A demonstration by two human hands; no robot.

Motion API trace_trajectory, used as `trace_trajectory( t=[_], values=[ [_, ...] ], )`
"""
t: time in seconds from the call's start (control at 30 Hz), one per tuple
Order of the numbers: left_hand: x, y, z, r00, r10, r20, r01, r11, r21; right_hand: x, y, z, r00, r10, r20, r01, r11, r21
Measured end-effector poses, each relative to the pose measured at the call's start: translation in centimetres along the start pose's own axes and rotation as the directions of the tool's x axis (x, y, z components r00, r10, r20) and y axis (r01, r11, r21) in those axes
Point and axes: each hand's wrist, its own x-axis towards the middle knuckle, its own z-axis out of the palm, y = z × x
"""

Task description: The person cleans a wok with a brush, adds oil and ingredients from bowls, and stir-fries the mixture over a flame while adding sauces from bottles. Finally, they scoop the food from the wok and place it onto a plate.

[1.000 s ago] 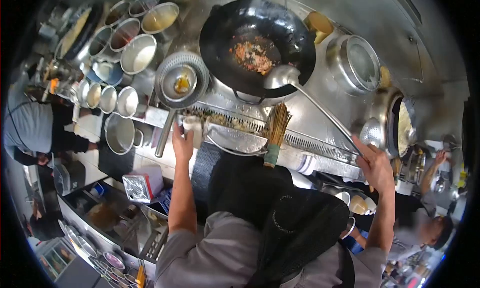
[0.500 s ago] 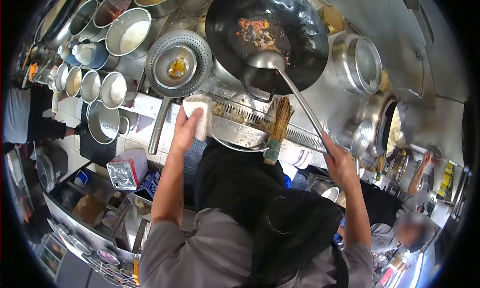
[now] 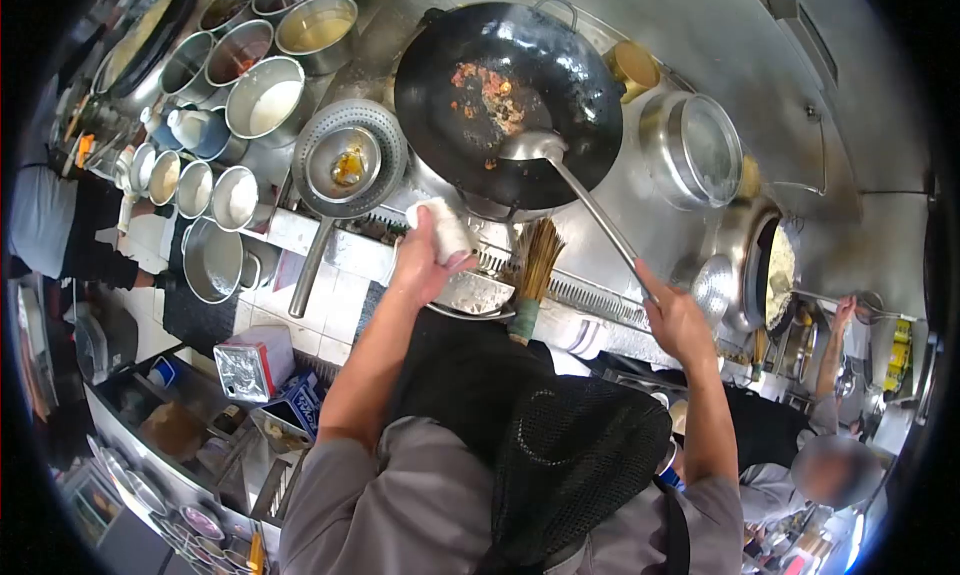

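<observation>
A folded white cloth is in my left hand, just below the near rim of the black wok. My right hand grips the long handle of a metal ladle. The ladle's bowl rests inside the wok, close to some reddish and brown chopped food. A brush of stiff bristles with a green-bound end stands between my hands. Left of the wok, a perforated strainer bears a small metal bowl with yellowish liquid inside.
Metal pots of ingredients and several small cups crowd the left side. A lidded steel pot stands right of the wok. Further right, a co-worker's arm reaches toward another wok area. A red-and-white tin sits lower left.
My left hand has moved right with the cloth, from beside the strainer to near the wok's close edge. The wok sits further left in view, and the food in it has shifted.
</observation>
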Motion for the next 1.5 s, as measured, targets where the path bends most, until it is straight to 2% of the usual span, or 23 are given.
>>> trace_trajectory(
  t=[0.07,0.13,0.23,0.27,0.33,0.4,0.47,0.5,0.57,0.63,0.67,0.73,0.83,0.87,0.93,1.0,1.07,1.1,1.13,1.2,1.27,1.33,1.5],
  values=[
    [-0.1,-0.4,3.9,0.991,-0.06,-0.12,0.06,0.998,-0.008,1.3,0.0,0.3,1.0,0.024,-0.003,-0.024,1.0,-0.016],
    [1.5,-1.0,5.4,0.992,-0.042,-0.115,0.039,0.999,-0.029,5.7,-0.3,2.1,0.996,0.02,-0.084,-0.022,1.0,-0.02],
    [3.9,-1.9,3.5,0.957,0.243,-0.157,-0.207,0.955,0.215,6.6,1.8,0.6,0.988,-0.068,-0.141,0.08,0.993,0.084],
    [3.2,-1.5,3.5,0.953,0.258,-0.157,-0.221,0.95,0.219,5.0,2.2,-1.2,0.989,-0.075,-0.124,0.083,0.995,0.058],
    [1.1,-0.8,2.9,0.957,0.214,-0.198,-0.211,0.977,0.036,-0.3,2.7,-6.1,0.996,-0.072,-0.052,0.074,0.996,0.041],
    [0.5,-0.9,2.1,0.958,0.223,-0.18,-0.225,0.974,0.01,-3.0,3.2,-8.4,0.996,-0.084,0.0,0.084,0.995,0.044],
    [-0.2,-1.0,3.1,0.981,0.136,-0.141,-0.134,0.991,0.029,-4.0,3.7,-8.8,0.995,-0.011,0.095,0.018,0.997,-0.07],
    [-0.1,-1.5,4.1,0.985,0.151,-0.079,-0.148,0.988,0.041,-2.7,4.1,-7.0,0.997,0.011,0.081,0.001,0.99,-0.144],
    [1.9,-2.2,5.5,0.987,0.153,-0.056,-0.148,0.986,0.074,1.9,5.8,-1.5,0.997,-0.062,-0.034,0.06,0.997,-0.048],
    [3.7,-3.3,4.8,0.986,0.166,-0.035,-0.16,0.979,0.13,6.5,7.0,4.1,0.953,-0.181,-0.242,0.242,0.937,0.253],
    [3.8,-3.4,4.6,0.978,0.209,-0.03,-0.199,0.961,0.192,6.6,5.6,4.7,0.984,-0.037,-0.175,0.105,0.911,0.399],
    [4.0,-2.3,5.1,0.962,0.273,-0.009,-0.262,0.932,0.251,8.5,2.9,5.6,0.99,0.085,-0.11,-0.015,0.852,0.524],
    [3.7,-1.9,4.9,0.967,0.254,-0.028,-0.24,0.941,0.24,11.2,1.4,10.8,0.893,0.084,-0.441,0.106,0.916,0.388],
    [3.9,-1.7,4.7,0.974,0.227,-0.027,-0.215,0.95,0.228,11.3,0.3,11.1,0.894,0.089,-0.439,0.101,0.915,0.39],
    [4.3,-1.2,4.7,0.984,0.175,-0.021,-0.168,0.965,0.202,10.9,-2.0,11.5,0.966,0.17,-0.196,-0.006,0.771,0.637],
    [3.8,-1.0,4.9,0.986,0.153,-0.061,-0.138,0.969,0.206,9.3,-3.5,10.0,0.984,0.129,-0.127,-0.005,0.722,0.692],
    [3.3,-0.9,4.8,0.99,0.141,-0.016,-0.136,0.974,0.179,8.3,-5.4,8.4,0.971,0.189,0.144,-0.214,0.428,0.878],
    [3.0,-1.1,4.7,0.991,0.132,0.01,-0.132,0.975,0.176,9.0,-5.9,9.0,0.979,0.203,0.032,-0.146,0.579,0.802],
    [3.4,-1.0,4.4,0.992,0.125,0.011,-0.124,0.975,0.182,10.1,-6.6,9.1,0.977,0.21,0.036,-0.153,0.574,0.804],
    [4.2,-1.2,3.8,0.987,0.117,0.112,-0.141,0.96,0.241,11.8,-7.4,9.0,0.972,0.124,-0.202,0.01,0.831,0.556],
    [4.1,-0.7,4.3,0.99,0.101,0.102,-0.124,0.957,0.264,11.4,-6.1,9.6,0.975,0.113,-0.19,0.007,0.844,0.536],
    [4.1,-0.6,4.3,0.995,0.091,0.03,-0.096,0.949,0.3,8.9,-2.7,11.1,0.947,-0.14,-0.289,0.236,0.914,0.33],
    [4.8,-1.0,4.0,0.989,0.149,0.026,-0.15,0.942,0.3,0.2,-1.7,1.6,0.986,-0.063,-0.153,0.1,0.964,0.247]
  ],
)
